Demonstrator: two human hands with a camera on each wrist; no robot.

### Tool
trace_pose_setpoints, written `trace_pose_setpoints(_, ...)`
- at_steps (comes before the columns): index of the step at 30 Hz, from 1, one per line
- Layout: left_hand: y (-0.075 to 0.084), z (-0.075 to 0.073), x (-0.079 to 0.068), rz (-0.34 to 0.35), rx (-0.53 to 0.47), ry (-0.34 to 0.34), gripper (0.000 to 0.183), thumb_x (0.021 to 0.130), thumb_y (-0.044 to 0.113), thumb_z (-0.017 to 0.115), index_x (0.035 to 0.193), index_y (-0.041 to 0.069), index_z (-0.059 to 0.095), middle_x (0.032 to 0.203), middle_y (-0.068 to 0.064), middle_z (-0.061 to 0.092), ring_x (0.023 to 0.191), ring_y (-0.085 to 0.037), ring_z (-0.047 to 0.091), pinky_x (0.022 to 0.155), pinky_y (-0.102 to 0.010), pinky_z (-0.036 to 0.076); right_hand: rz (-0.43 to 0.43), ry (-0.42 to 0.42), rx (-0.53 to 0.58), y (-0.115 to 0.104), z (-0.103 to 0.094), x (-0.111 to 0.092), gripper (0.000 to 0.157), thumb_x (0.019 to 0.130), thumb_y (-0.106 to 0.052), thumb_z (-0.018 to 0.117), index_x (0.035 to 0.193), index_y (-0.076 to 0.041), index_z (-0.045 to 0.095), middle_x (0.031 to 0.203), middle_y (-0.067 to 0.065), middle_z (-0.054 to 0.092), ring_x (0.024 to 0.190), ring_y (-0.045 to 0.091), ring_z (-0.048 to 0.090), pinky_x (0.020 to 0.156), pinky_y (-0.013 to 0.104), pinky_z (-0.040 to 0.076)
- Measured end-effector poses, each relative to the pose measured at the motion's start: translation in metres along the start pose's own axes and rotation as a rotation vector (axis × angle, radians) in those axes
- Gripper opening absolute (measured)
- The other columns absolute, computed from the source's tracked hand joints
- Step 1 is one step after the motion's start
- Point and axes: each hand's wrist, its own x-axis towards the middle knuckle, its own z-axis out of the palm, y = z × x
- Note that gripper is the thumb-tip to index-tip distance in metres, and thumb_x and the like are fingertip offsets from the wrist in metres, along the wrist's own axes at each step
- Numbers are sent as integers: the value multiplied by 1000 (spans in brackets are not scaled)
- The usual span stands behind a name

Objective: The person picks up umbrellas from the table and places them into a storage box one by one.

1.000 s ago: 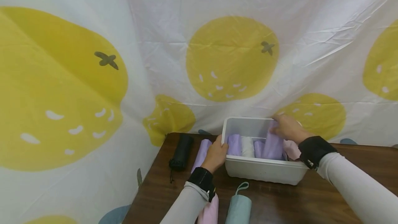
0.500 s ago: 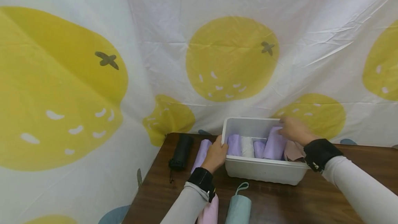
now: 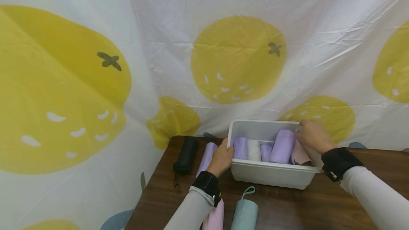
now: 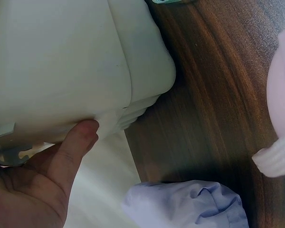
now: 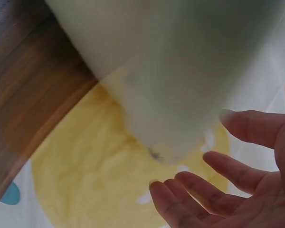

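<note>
The white bin (image 3: 270,175) stood on the table (image 3: 282,207) toward four o'clock in the head view; settling the tilted lilac roll (image 3: 283,146) inside it likely required a steady wall and light pressure. The bin was plain, round-cornered and open-topped. The left hand (image 3: 222,158) clamped its nine-o'clock side; at two o'clock the right hand (image 3: 314,136) held its fingers apart, blur leaving rim contact uncertain.

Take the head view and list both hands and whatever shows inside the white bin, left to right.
Left hand, first purple roll, white roll, second purple roll, third purple roll, pink item, right hand.
</note>
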Motion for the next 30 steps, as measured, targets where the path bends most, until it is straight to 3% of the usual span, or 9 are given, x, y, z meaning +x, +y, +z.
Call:
trace_pose_setpoints(5, -1, 0, 1, 1, 5, 4, 49, 104, 15, 47, 150, -1, 51, 140, -26, 64, 124, -42, 63, 101, -56, 51, 35, -10, 80, 13, 5, -7, 51, 101, -18, 60, 133, 20, 53, 124, 43, 61, 112, 60, 60, 93, 70, 47)
trace_pose_setpoints(9, -1, 1, 1, 3, 9, 9, 50, 104, 14, 47, 151, -2, 51, 139, -27, 64, 123, -43, 64, 100, -56, 51, 72, -32, 142, 24, 9, -12, 58, 107, -22, 51, 144, 21, 42, 135, 47, 53, 122, 64, 53, 99, 73, 43)
trace_pose_setpoints(13, -2, 1, 2, 2, 4, 6, 51, 103, 14, 46, 151, -2, 50, 140, -28, 63, 123, -44, 63, 101, -56, 50, 65, -23, 176, 36, 15, -17, 50, 109, -19, 46, 132, 25, 50, 123, 47, 58, 113, 63, 58, 94, 68, 48)
trace_pose_setpoints(17, -1, 2, 1, -1, -7, 0, 52, 103, 14, 45, 152, -2, 50, 142, -28, 62, 125, -44, 62, 102, -57, 50, 83, -62, 246, 48, 23, -24, 52, 111, -21, 38, 129, 26, 52, 122, 46, 60, 113, 61, 60, 94, 66, 49)
trace_pose_setpoints(24, -1, 6, 0, 6, -50, -19, 53, 104, 13, 43, 155, -1, 48, 146, -26, 59, 131, -41, 59, 107, -55, 47, 209, -110, 346, 55, 34, -34, 68, 114, -33, 28, 148, 26, 34, 146, 49, 39, 134, 65, 41, 108, 71, 37)
trace_pose_setpoints(30, -4, 2, -1, -10, -107, 4, 51, 107, 16, 44, 156, 1, 48, 150, -23, 57, 136, -39, 54, 111, -55, 43, 280, -158, 429, 48, 36, -30, 75, 114, -41, 21, 155, 22, 24, 154, 48, 30, 142, 63, 32, 114, 71, 30)
